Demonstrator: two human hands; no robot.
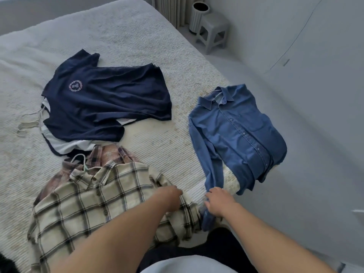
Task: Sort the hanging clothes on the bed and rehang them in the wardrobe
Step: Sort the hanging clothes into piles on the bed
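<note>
Denim is bunching under my right hand (pixel 217 202) low in the frame, right of centre, where my curled fingers are gripping the sleeve of the blue denim shirt (pixel 242 134). That shirt is lying buttoned on the right edge of the bed (pixel 137 36), its tail draping over the side and a thin hanger hook (pixel 199 88) poking out above its collar. Just to the left, my left hand (pixel 171 194) is reaching onto the cream plaid shirt (pixel 88 200); its fingers are curling down into the fabric's edge, though I cannot tell whether they are actually pinching it. A hanger hook (pixel 78 157) is showing at that collar, and a pinkish plaid shirt (pixel 110 154) is peeking out beneath. Further up, left of centre, a navy T-shirt (pixel 110 99) is lying over paler garments, their wire hooks (pixel 27 123) sticking out at the left. A grey stool (pixel 213 34) and ribbed bin (pixel 198 16) are standing at the upper right.
</note>
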